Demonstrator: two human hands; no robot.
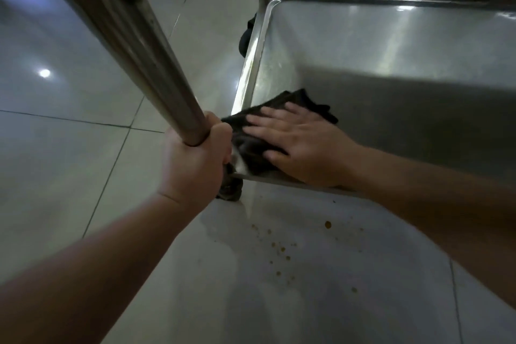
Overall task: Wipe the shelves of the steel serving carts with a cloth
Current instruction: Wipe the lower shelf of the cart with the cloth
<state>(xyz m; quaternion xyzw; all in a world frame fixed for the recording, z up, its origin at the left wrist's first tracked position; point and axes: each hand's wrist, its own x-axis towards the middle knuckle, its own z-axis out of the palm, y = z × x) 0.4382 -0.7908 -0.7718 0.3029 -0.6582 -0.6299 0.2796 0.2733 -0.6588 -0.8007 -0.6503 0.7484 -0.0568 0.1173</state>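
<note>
Stretching across most of the view, the pale tiled floor (pixel 69 126) is reflecting ceiling lights, with dark grout lines crossing it. Sitting low above it, the steel cart's bottom shelf (pixel 391 70) is showing a raised rim along its left and far edges, and a shadow is falling across its near half. Running diagonally from the top left down to the shelf's near-left corner, the cart's upright steel post (pixel 139 47) is being gripped by the left hand (pixel 195 162), whose fingers are wrapping tightly around the tube just above that corner. Pressing down at the near-left corner of the shelf, the right hand (pixel 296 145) is lying flat, its fingers straight and slightly spread, on a dark cloth (pixel 251 131). The cloth is lying bunched on the shelf surface beside the left rim, with part of it spilling over the near edge next to the post. Showing beyond the shelf's far-left corner, a dark caster wheel (pixel 245 39) is partly hidden by the rim. Dotting the floor just in front of the shelf's near edge, small brownish spots (pixel 282 248) are lying scattered.
</note>
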